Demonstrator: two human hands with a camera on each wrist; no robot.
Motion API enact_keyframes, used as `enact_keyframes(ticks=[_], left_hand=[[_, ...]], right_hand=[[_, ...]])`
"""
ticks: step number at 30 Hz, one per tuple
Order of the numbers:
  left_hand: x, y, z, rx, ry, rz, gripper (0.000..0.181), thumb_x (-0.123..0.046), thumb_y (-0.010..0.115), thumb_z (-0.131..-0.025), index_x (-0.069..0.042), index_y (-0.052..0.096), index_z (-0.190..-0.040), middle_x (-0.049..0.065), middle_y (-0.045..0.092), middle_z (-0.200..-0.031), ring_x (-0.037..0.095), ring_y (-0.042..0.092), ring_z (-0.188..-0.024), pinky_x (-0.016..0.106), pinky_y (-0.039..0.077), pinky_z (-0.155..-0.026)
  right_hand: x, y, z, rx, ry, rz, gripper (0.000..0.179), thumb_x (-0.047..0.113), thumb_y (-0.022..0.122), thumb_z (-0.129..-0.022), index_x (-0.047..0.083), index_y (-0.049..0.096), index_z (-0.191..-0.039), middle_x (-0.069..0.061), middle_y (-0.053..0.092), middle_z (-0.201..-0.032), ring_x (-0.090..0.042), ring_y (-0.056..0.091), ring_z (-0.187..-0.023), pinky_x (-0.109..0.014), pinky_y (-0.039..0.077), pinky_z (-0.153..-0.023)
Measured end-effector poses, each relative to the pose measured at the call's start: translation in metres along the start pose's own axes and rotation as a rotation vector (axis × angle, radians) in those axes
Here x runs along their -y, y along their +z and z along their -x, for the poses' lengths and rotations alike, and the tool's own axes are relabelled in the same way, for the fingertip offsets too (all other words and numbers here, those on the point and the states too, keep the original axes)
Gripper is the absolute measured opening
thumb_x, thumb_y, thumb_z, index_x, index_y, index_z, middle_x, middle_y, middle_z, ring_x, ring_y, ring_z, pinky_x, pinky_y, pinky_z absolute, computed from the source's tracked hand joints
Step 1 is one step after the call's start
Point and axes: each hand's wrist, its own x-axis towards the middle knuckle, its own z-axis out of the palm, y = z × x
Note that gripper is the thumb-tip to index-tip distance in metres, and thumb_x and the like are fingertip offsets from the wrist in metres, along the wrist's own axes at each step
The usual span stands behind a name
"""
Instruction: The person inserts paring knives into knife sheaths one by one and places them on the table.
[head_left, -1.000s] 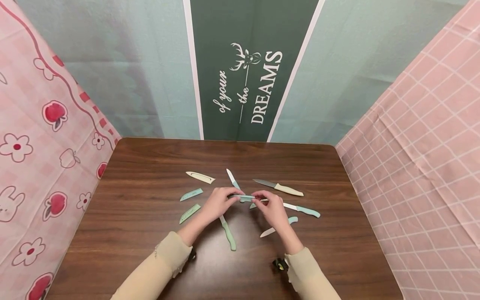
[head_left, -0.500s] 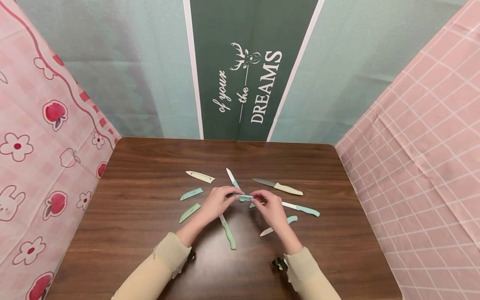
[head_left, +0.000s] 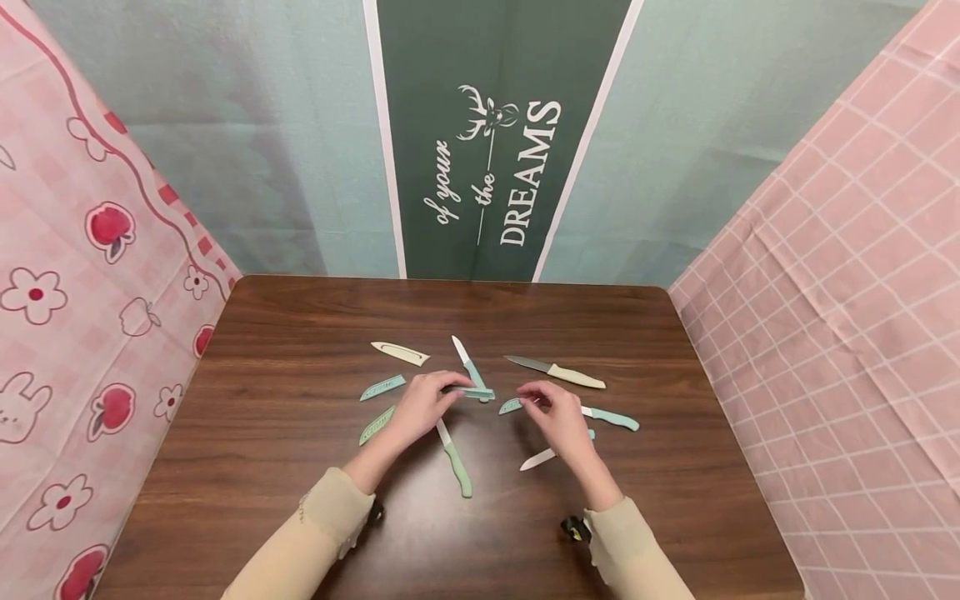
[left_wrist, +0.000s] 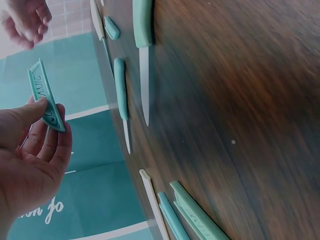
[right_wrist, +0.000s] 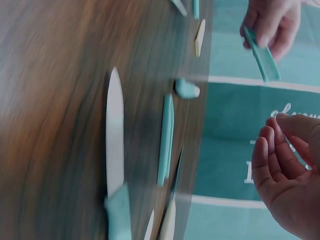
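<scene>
My left hand (head_left: 422, 406) pinches a blue-green knife sheath (left_wrist: 39, 82) between thumb and fingers, its moulded lettering turned toward the left wrist camera. That sheath is held above the table, over a blue-handled knife (head_left: 473, 373) with a white blade. My right hand (head_left: 561, 421) hovers a little to the right of it, fingers loosely bent and nothing between them. Beneath its fingertips lies another blue sheath (head_left: 509, 407). A blue-handled knife (head_left: 615, 419) lies just right of that hand. Below it, another knife (head_left: 537, 461) shows its white blade, its handle mostly hidden by the hand.
Left of my left hand lie a cream sheath (head_left: 401, 354), a blue sheath (head_left: 382, 387) and a green sheath (head_left: 375, 428), partly covered by the wrist. A green-handled knife (head_left: 458, 471) lies nearer me. A cream-handled knife (head_left: 576, 377) with a grey blade lies behind my right hand.
Both hands held the sheath earlier. My right hand has let go and moved right, while the left has drawn slightly left with the sheath.
</scene>
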Motion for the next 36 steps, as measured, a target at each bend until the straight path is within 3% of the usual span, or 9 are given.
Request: enact_keyframes(ticks=[5, 11, 15, 20, 26, 36], left_hand=[[0.005, -0.004, 0.002, -0.009, -0.021, -0.003, 0.018, -0.010, 0.070, -0.092, -0.017, 0.076, -0.108, 0.001, 0.076, -0.109, 0.018, 0.071, -0.100, 0.036, 0.055, -0.084], [0.010, -0.008, 0.002, -0.009, -0.051, -0.038, 0.019, -0.010, 0.070, -0.092, -0.020, 0.076, -0.107, -0.001, 0.076, -0.108, 0.011, 0.066, -0.086, 0.029, 0.052, -0.077], [0.014, -0.010, 0.001, 0.000, -0.061, -0.032, 0.018, -0.010, 0.069, -0.093, -0.018, 0.075, -0.108, -0.001, 0.076, -0.108, 0.010, 0.065, -0.085, 0.029, 0.051, -0.078], [0.018, -0.011, 0.002, 0.013, -0.054, -0.028, 0.017, -0.011, 0.067, -0.095, -0.017, 0.075, -0.109, 0.000, 0.076, -0.108, 0.014, 0.069, -0.096, 0.034, 0.053, -0.084], [0.021, -0.009, 0.004, -0.012, -0.039, -0.039, 0.018, -0.009, 0.069, -0.092, -0.018, 0.075, -0.107, 0.000, 0.076, -0.106, 0.018, 0.071, -0.101, 0.039, 0.055, -0.087], [0.026, -0.011, 0.007, -0.001, -0.069, -0.031, 0.018, -0.011, 0.067, -0.094, -0.018, 0.075, -0.109, 0.002, 0.076, -0.109, 0.022, 0.070, -0.108, 0.043, 0.054, -0.092]], right_hand=[[-0.016, -0.022, 0.009, 0.027, -0.002, 0.058, 0.015, 0.003, 0.075, -0.087, 0.005, 0.074, -0.102, -0.005, 0.075, -0.094, -0.015, 0.068, -0.083, -0.034, 0.060, -0.076], [-0.037, -0.051, 0.022, 0.070, -0.035, 0.143, 0.018, 0.001, 0.075, -0.085, 0.004, 0.073, -0.102, -0.004, 0.074, -0.093, -0.014, 0.067, -0.083, -0.031, 0.060, -0.072], [-0.050, -0.062, 0.032, 0.120, -0.041, 0.198, 0.020, -0.001, 0.075, -0.084, 0.001, 0.072, -0.104, -0.006, 0.073, -0.093, -0.016, 0.067, -0.081, -0.031, 0.059, -0.070], [-0.062, -0.061, 0.042, 0.175, -0.120, 0.300, 0.023, -0.004, 0.077, -0.080, 0.000, 0.072, -0.102, -0.009, 0.073, -0.095, -0.020, 0.068, -0.081, -0.034, 0.057, -0.072], [-0.072, -0.052, 0.050, 0.207, -0.276, 0.444, 0.032, -0.005, 0.083, -0.070, 0.005, 0.073, -0.099, -0.007, 0.072, -0.099, -0.028, 0.065, -0.098, -0.045, 0.054, -0.085], [-0.076, -0.042, 0.052, 0.245, -0.320, 0.475, 0.033, -0.004, 0.086, -0.068, 0.009, 0.074, -0.095, -0.007, 0.069, -0.100, -0.029, 0.061, -0.101, -0.047, 0.052, -0.088]])
